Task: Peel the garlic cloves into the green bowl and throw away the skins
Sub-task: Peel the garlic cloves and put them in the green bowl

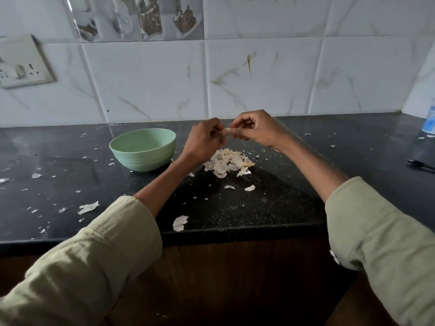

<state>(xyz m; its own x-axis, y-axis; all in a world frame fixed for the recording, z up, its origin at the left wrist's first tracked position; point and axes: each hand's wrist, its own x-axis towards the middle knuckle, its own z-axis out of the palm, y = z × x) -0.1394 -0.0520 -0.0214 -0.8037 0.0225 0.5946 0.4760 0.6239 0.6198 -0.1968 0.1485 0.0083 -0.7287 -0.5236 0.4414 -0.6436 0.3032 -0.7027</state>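
A garlic clove (227, 131) is pinched between the curled fingers of the left hand (205, 140) and right hand (255, 131), raised above a heap of skins (227, 162) (pale, papery). The green bowl (143, 148) stands just left on the black counter (282, 184).

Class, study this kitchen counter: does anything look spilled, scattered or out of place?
Yes. Garlic skins are strewn widely over the black counter, far beyond the main pile beside the green bowl. One flake lies near the front edge.
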